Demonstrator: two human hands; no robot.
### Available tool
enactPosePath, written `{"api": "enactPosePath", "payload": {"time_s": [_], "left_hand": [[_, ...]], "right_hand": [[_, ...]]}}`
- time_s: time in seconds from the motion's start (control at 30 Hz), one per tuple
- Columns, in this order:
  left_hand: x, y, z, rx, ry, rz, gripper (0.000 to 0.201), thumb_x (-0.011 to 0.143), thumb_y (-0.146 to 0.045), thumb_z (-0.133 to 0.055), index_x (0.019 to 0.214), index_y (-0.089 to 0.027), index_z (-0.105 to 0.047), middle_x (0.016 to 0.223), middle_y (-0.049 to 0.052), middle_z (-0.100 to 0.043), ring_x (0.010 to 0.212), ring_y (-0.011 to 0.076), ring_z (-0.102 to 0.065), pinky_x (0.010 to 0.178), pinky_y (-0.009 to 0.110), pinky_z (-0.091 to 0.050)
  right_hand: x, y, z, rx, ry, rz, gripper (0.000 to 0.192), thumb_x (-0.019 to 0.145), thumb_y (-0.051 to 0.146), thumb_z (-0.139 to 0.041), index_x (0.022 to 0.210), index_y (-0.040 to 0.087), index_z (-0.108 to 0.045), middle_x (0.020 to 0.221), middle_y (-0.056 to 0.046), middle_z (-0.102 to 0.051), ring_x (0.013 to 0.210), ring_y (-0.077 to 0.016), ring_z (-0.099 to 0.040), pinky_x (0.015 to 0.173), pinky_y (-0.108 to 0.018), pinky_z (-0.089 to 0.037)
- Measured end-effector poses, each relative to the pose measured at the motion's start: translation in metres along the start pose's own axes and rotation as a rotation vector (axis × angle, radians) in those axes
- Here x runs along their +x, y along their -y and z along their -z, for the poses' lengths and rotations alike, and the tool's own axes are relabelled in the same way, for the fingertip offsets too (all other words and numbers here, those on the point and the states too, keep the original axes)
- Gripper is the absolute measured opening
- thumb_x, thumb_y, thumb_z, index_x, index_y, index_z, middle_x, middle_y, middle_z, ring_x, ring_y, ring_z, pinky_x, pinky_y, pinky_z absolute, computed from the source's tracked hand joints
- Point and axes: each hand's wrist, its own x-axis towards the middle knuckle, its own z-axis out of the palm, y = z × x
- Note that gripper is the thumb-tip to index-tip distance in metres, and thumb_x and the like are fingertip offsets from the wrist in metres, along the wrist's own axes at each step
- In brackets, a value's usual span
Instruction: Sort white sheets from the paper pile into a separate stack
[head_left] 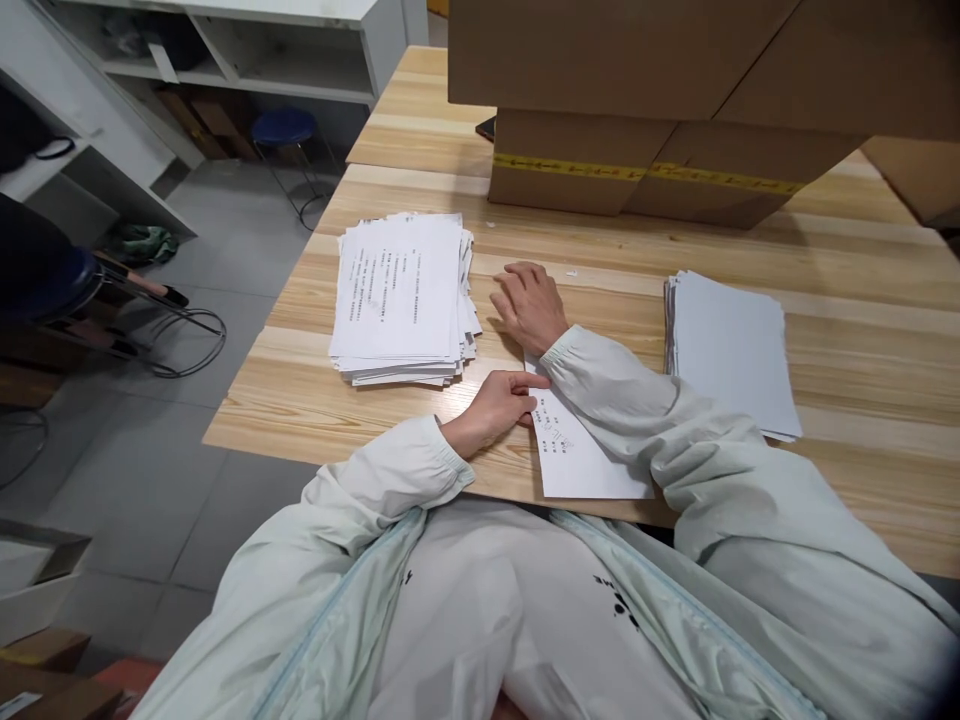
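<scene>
**benchwatcher:** Biggest thing first: a long wooden table (862, 300) runs under everything. Past both hands, at the far edge, sit stacked cardboard boxes (637, 110) with a strip of yellow tape across the lower one.

**papercut_77:** And the paper?

**benchwatcher:** Two piles. A messy stack of printed pages (401, 300) lies just left of the hands, edges fanned out. A tidier pile of blank-side-up sheets (731, 350) sits well off to the right, beyond the right forearm.

**papercut_77:** So what's actually being held?

**benchwatcher:** One single sheet (581, 455), right at the near edge of the table. The left hand (499, 400) has thumb and fingertips pressed on the sheet's left upper corner, fingers curled; can't tell whether it's pinching the paper or just pinning it. The right hand (529, 305) lies flat, palm down, fingers spread loosely and closed on nothing. It rests on the bare wood just beyond the sheet, close beside the printed stack, and its sleeve lies across the sheet's upper right part.

**papercut_77:** Anything off the table?

**benchwatcher:** A blue stool (283, 128) on the floor, far off to the left.
</scene>
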Motion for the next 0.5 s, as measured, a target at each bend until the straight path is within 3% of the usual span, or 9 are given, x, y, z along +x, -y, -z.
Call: {"api": "enactPosePath", "payload": {"time_s": [0.1,0.17,0.23,0.3,0.37,0.5], "left_hand": [[-0.010,0.000,-0.001,-0.014,0.000,0.022,0.033,0.075,0.010,-0.056,0.100,-0.005,-0.072,0.067,0.003,-0.067,0.060,0.0117,-0.065,0.065,0.026,-0.054],[-0.026,0.006,0.002,-0.013,0.011,0.039,0.034,0.077,0.008,-0.056,0.104,-0.006,-0.072,0.069,0.002,-0.067,0.061,0.0116,-0.065,0.066,0.027,-0.055],[-0.047,0.015,0.008,0.028,0.007,-0.002,0.036,0.080,0.005,-0.056,0.109,-0.008,-0.073,0.068,0.000,-0.065,0.060,0.0101,-0.063,0.065,0.026,-0.055],[-0.069,0.024,0.016,0.133,-0.030,-0.154,0.035,0.084,-0.002,-0.059,0.113,-0.011,-0.075,0.061,-0.003,-0.060,0.055,0.0074,-0.054,0.060,0.022,-0.049],[-0.086,0.028,0.022,0.263,-0.069,-0.367,0.030,0.087,-0.011,-0.062,0.112,-0.015,-0.077,0.060,-0.003,-0.060,0.052,0.0065,-0.047,0.053,0.020,-0.041],[-0.093,0.023,0.021,0.396,-0.115,-0.752,0.027,0.091,-0.019,-0.061,0.110,-0.020,-0.079,0.091,0.004,-0.078,0.068,0.0108,-0.061,0.061,0.024,-0.049]], "right_hand": [[0.003,0.002,0.030,0.047,-0.109,0.035,0.043,0.102,0.041,-0.041,0.133,0.017,-0.059,0.141,-0.017,-0.060,0.134,-0.0320,-0.049,0.114,-0.054,-0.036],[-0.008,0.004,0.067,0.058,-0.186,0.055,0.044,0.101,0.045,-0.042,0.134,0.019,-0.058,0.139,-0.016,-0.062,0.133,-0.0302,-0.052,0.115,-0.053,-0.037],[-0.037,0.006,0.108,0.052,-0.240,0.029,0.043,0.100,0.049,-0.046,0.130,0.021,-0.061,0.134,-0.015,-0.066,0.129,-0.0292,-0.057,0.112,-0.051,-0.041],[-0.084,0.007,0.142,0.050,-0.281,-0.091,0.043,0.100,0.051,-0.045,0.120,0.021,-0.067,0.122,-0.014,-0.072,0.116,-0.0282,-0.065,0.102,-0.048,-0.049],[-0.139,0.011,0.159,0.093,-0.203,-0.337,0.044,0.100,0.056,-0.044,0.115,0.023,-0.070,0.110,-0.011,-0.076,0.097,-0.0261,-0.071,0.091,-0.047,-0.054],[-0.226,0.034,0.150,0.554,0.057,-0.658,0.050,0.091,0.068,-0.054,0.100,0.022,-0.071,0.084,-0.006,-0.074,0.071,-0.0205,-0.068,0.064,-0.035,-0.057]]}}
